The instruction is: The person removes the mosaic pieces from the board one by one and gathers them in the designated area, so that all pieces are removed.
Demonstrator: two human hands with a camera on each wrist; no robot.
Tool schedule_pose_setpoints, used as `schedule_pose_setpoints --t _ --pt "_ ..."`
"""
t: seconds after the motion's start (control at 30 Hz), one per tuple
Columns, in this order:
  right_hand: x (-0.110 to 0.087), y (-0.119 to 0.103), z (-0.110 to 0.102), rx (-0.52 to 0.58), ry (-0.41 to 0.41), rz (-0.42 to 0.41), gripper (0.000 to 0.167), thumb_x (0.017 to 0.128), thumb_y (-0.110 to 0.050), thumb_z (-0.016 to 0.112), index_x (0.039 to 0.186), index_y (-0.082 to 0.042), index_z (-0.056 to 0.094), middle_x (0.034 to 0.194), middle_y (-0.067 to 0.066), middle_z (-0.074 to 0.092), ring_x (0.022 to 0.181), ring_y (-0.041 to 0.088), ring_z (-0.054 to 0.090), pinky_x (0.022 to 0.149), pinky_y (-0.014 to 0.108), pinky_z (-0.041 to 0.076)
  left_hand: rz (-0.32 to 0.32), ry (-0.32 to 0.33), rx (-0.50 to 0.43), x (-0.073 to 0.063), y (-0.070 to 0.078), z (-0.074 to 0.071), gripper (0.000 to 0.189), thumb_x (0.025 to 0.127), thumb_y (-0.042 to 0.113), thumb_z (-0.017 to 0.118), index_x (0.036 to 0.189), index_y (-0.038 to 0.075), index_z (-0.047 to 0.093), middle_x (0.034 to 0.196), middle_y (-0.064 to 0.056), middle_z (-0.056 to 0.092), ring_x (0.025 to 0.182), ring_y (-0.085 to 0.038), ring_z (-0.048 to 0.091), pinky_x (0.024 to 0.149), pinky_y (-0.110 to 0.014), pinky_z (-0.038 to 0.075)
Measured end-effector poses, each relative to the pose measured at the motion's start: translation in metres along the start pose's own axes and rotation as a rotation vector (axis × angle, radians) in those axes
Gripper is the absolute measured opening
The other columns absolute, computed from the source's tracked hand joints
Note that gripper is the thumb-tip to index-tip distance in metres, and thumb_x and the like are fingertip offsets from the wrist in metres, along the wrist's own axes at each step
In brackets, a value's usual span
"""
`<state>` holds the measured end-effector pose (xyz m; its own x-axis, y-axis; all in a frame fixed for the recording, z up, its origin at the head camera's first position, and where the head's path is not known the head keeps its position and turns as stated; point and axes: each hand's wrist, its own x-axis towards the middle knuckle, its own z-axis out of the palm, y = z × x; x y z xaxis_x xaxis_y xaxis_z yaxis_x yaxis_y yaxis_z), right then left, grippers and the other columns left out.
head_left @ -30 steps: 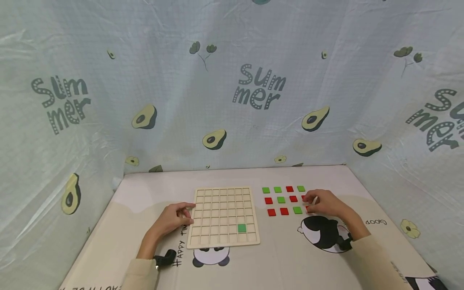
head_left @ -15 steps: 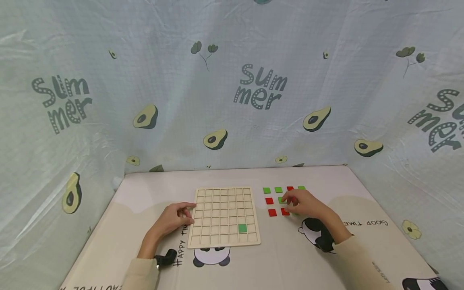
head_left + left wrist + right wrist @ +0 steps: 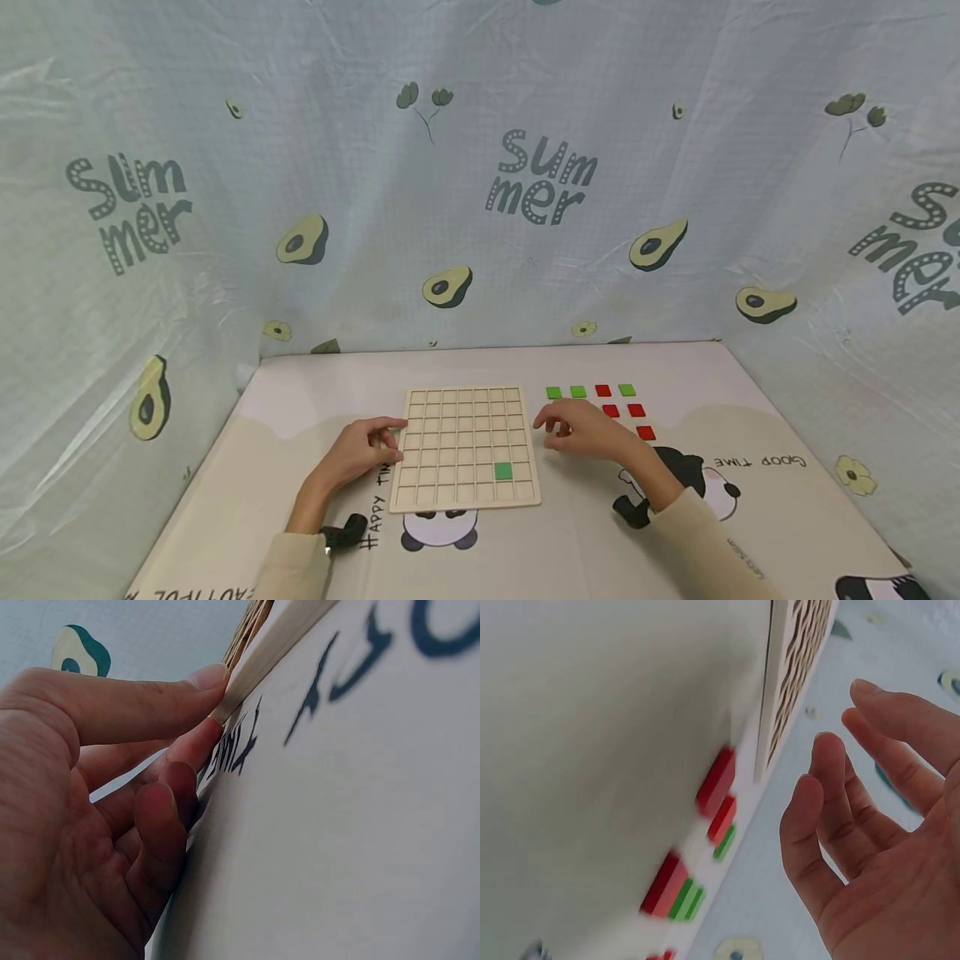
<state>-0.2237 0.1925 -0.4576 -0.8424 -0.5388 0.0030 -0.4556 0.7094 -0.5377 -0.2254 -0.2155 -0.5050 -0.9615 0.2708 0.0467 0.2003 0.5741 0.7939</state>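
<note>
A pale wooden grid board [image 3: 450, 434] lies on the table, with one darker green square [image 3: 503, 472] in a lower right cell. My left hand [image 3: 363, 450] rests at the board's left edge, thumb and forefinger touching its side. The left wrist view shows the thumb [image 3: 150, 709] against the wooden rim. Between the board and the loose tiles hovers my right hand [image 3: 585, 427], fingers loosely bent. In the right wrist view nothing sits between its fingers [image 3: 832, 769]. Several red tiles [image 3: 636, 410] and green tiles [image 3: 577, 391] lie in rows to the right, some hidden beneath that hand.
A cloth [image 3: 570, 533] printed with pandas and lettering covers the table. Behind it and on both sides hangs a pale curtain [image 3: 360, 208] with avocado prints. Each wrist wears a small black device [image 3: 347, 532].
My right hand has travelled left, from the far right tiles across the rows toward the board's right edge, uncovering the right-hand tiles. The left hand stays at the board.
</note>
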Motion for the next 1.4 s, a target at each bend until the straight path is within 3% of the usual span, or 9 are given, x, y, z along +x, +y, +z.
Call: schedule_pose_setpoints --t 0.27,0.6,1.4 --pt "0.01 -0.022 0.02 -0.005 -0.057 -0.058 0.018 0.092 -0.016 0.072 0.11 -0.017 0.075 0.097 -0.006 0.066 0.078 0.006 0.058 0.07 0.023 0.05 0.001 0.001 0.011 0.001 0.0 0.0 0.051 0.08 0.009 0.081 0.129 0.001 0.07 0.083 -0.001 0.065 0.065 -0.01 0.048 0.061 -0.023 0.038" --pt "0.019 -0.04 0.037 0.007 -0.121 -0.074 0.018 0.089 -0.019 0.077 0.107 -0.017 0.077 0.094 -0.009 0.065 0.075 0.004 0.056 0.071 0.022 0.049 -0.005 -0.004 -0.003 -0.002 -0.001 0.0 0.051 0.08 0.009 0.08 0.129 0.001 0.07 0.083 -0.001 0.065 0.065 -0.01 0.048 0.061 -0.023 0.039" --pt "0.024 -0.043 0.045 -0.038 -0.155 -0.111 0.012 0.089 -0.017 0.079 0.101 -0.019 0.078 0.089 -0.012 0.062 0.079 0.002 0.055 0.073 0.021 0.048 -0.021 0.003 -0.005 -0.001 0.001 0.0 0.051 0.08 0.01 0.081 0.129 0.003 0.07 0.083 -0.001 0.065 0.066 -0.011 0.049 0.062 -0.023 0.039"
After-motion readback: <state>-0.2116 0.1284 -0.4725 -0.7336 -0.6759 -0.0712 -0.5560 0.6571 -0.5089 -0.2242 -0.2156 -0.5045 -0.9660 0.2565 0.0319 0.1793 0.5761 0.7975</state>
